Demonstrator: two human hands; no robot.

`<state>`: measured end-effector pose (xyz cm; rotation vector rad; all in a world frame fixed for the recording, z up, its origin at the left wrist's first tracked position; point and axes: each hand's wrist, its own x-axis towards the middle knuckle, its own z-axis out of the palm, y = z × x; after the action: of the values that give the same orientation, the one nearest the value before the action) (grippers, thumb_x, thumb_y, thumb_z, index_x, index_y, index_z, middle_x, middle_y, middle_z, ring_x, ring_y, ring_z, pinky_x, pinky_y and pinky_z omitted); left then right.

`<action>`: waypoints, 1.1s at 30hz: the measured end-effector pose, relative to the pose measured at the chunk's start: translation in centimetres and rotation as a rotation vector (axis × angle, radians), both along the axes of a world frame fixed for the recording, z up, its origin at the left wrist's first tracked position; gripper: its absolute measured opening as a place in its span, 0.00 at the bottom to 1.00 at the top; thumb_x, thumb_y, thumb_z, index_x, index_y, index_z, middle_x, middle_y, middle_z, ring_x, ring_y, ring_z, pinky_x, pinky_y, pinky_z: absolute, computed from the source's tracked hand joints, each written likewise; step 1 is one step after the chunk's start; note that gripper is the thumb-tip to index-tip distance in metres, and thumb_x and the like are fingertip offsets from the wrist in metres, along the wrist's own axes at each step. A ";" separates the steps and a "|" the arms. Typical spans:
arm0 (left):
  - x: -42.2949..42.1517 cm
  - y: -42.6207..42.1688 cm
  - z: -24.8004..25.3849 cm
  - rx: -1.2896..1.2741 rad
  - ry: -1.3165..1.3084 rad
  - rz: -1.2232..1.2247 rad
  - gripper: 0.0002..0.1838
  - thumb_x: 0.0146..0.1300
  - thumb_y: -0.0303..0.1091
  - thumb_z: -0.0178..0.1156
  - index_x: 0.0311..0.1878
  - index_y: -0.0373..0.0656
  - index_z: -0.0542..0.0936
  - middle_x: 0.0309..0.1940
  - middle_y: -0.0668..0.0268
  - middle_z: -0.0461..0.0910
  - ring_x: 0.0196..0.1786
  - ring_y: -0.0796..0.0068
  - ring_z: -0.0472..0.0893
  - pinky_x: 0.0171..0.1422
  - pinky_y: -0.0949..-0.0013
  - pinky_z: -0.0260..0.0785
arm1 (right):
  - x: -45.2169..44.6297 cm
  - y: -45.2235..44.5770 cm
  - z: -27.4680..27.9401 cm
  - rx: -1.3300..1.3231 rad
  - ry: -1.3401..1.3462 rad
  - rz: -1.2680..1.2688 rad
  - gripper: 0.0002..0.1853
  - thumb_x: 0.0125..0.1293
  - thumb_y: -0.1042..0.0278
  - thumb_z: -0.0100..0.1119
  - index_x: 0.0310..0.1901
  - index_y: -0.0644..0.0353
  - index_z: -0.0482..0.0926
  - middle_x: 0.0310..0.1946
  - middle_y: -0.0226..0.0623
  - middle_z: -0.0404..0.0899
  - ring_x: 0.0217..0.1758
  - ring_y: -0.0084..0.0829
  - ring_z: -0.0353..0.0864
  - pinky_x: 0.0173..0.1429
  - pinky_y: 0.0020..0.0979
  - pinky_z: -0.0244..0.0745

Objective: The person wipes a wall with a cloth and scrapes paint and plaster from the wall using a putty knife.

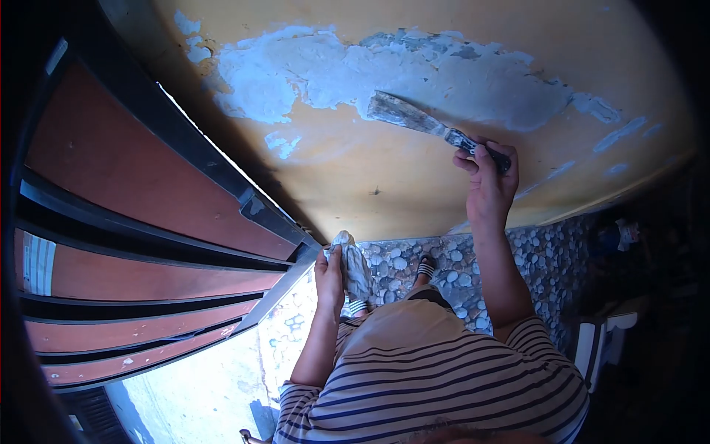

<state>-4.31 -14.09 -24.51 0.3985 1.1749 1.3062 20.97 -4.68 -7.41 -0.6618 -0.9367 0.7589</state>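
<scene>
My right hand is closed round the dark handle of a putty knife, whose smeared blade points up and left over the lower edge of a pale putty patch. That patch spreads across the upper part of the yellow wall. Lower and to the left, my left hand grips a crumpled whitish bag, which hangs near the foot of the wall. What the bag holds is hidden.
A red-brown panelled door with a dark frame stands at the left, close to my left hand. Pebble-patterned floor lies below the wall. A white object, perhaps furniture, is at the lower right.
</scene>
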 end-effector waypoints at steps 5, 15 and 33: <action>0.4 0.4 0.3 0.039 -0.001 -0.045 0.08 0.74 0.35 0.58 0.45 0.41 0.80 0.38 0.72 0.82 0.39 0.85 0.76 0.47 0.76 0.69 | -1.9 0.3 0.8 0.020 -0.062 0.040 0.10 0.72 0.80 0.56 0.51 0.61 0.69 0.50 0.48 0.80 0.42 0.36 0.86 0.47 0.39 0.88; 0.3 1.0 0.6 0.030 0.026 -0.025 0.07 0.75 0.33 0.56 0.45 0.41 0.81 0.37 0.72 0.82 0.38 0.86 0.76 0.46 0.77 0.68 | -2.1 0.4 1.2 0.000 -0.040 0.011 0.10 0.71 0.80 0.56 0.50 0.61 0.69 0.50 0.48 0.80 0.41 0.35 0.87 0.47 0.39 0.88; -0.2 1.7 2.5 0.061 -0.021 0.044 0.07 0.75 0.33 0.57 0.46 0.41 0.80 0.36 0.73 0.82 0.37 0.87 0.76 0.45 0.77 0.69 | -2.1 0.2 2.5 0.062 -0.132 -0.063 0.11 0.72 0.80 0.56 0.50 0.62 0.67 0.50 0.49 0.79 0.40 0.35 0.87 0.45 0.36 0.89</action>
<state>-4.51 -12.41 -22.05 0.4046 1.1335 1.3836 18.83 -4.50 -4.95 -0.6898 -1.0514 0.6339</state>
